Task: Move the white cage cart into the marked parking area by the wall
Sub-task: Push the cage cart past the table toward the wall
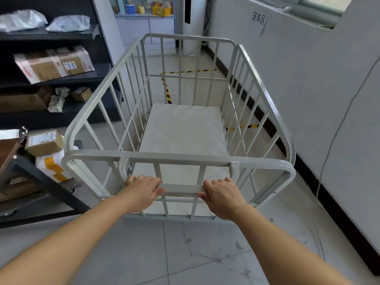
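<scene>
Daylight floods in from the window [320, 5] up on my right, so the whole room looks bright and even. The white wall [308, 83] beneath it is washed pale, and the floor tiles [185, 254] near my feet show a soft sheen rather than hard glare. Shadows are faint; the darkest patch is the black shelving [53, 79] on my left, where detail sinks into murk. My wide lens bends everything: the rails of the cage cart [181, 159] bow outward, the wall leans, and my forearms stretch large toward the bottom corners. The centre is fairly sharp; the far cabinet [144, 27] and the shelf parcels look soft and a little smeared.
</scene>
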Tool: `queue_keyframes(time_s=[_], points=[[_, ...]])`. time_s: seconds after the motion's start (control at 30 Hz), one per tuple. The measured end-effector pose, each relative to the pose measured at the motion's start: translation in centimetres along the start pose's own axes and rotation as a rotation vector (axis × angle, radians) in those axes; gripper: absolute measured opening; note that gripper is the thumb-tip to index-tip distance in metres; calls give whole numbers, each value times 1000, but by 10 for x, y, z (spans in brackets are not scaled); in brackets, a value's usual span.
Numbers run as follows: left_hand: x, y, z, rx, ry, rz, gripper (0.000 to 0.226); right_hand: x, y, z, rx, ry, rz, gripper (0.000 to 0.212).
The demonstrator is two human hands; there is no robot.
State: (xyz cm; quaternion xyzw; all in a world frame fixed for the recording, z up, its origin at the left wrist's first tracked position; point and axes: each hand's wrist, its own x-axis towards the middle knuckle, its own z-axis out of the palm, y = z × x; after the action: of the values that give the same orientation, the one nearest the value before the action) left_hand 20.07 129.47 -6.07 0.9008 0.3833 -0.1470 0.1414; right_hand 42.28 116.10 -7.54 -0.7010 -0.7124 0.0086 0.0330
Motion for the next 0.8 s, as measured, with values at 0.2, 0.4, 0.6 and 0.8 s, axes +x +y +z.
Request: queue_keyframes(time_s=[0.2,0.4,0.6,0.8], points=[[46,-19,-21,16,13,8,26,48,21,-1,-3,-35,14,53],[85,-35,-39,10,39,16,35,90,36,-2,3,-52,30,43],[121,-50,-55,8,48,17,35,129,52,-2,-7,-49,37,41],[159,-67,-70,19,54,29,32,167,67,0,-7,-67,65,43]])
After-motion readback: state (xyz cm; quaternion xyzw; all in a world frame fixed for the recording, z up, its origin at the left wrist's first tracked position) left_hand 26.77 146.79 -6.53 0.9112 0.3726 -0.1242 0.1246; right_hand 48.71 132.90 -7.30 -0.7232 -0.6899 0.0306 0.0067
